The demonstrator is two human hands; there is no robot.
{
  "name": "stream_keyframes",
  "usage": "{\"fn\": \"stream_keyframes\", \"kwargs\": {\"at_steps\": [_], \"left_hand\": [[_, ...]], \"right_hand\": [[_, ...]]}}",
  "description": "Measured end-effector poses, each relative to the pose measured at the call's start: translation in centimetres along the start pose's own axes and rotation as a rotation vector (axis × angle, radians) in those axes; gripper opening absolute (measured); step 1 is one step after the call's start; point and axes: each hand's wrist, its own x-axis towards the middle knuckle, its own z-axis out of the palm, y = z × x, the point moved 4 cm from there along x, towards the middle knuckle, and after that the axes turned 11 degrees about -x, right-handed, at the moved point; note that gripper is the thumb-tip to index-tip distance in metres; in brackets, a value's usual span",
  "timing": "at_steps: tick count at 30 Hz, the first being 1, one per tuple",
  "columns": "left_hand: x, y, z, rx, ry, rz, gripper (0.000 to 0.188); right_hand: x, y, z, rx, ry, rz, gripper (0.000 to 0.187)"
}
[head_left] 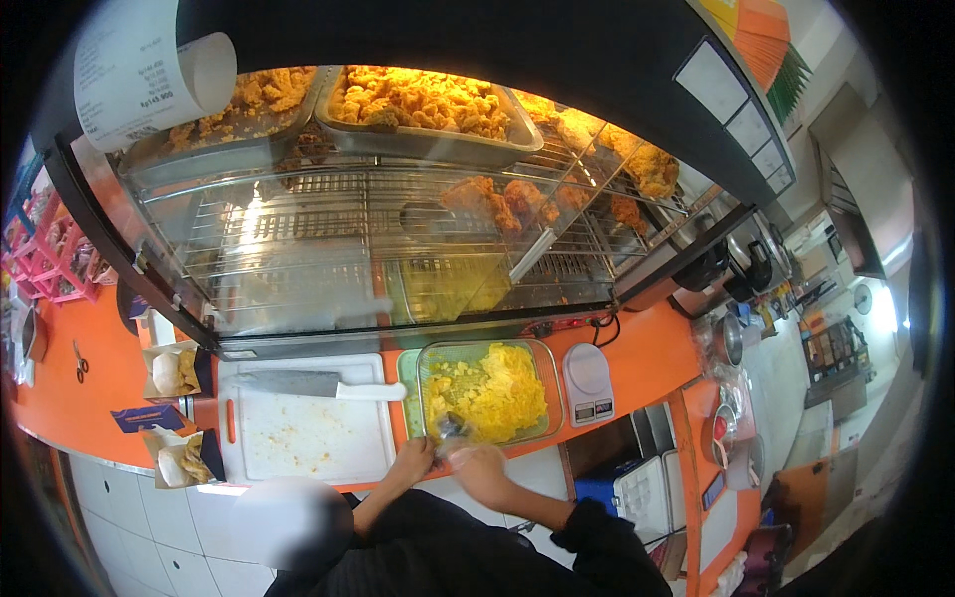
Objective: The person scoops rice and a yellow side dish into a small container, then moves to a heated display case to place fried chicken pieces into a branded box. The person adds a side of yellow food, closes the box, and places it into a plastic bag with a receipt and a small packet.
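A rectangular glass dish (552, 398) of yellow crumbled food sits on the orange counter. My left hand (413, 460) lies at the dish's near left corner with curled fingers; whether it grips the rim is unclear. My right hand (479, 468) is motion-blurred at the near rim, closed on a small shiny grey utensil (453, 428) that pokes into the yellow food. Left of the dish lies a white cutting board (308, 438) with crumbs, and a broad knife (318, 383) rests along its far edge.
A small digital scale (589, 383) stands right of the dish. Behind is a glass warming cabinet (398, 249) with trays of fried pieces (418, 99). Open boxes of food (174, 370) and scissors (80, 360) lie on the counter at left. A paper slip (139, 70) curls at top left.
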Motion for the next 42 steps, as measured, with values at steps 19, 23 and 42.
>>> {"fn": "stream_keyframes", "kwargs": {"at_steps": [19,23,42], "left_hand": [[1.2,-1.5,-0.3,0.060,-0.099,0.002,0.049],[0.5,-0.5,-0.2,0.023,-0.101,0.001,0.051],[0.1,0.6,0.1,0.218,-0.015,0.168,0.026]], "right_hand": [[5.1,9.1,1.6,1.191,-0.325,0.012,0.033],[5.8,10.6,0.1,1.246,-0.259,0.133,0.034],[8.2,8.3,5.1,0.893,-0.175,-0.171,0.037]]}}
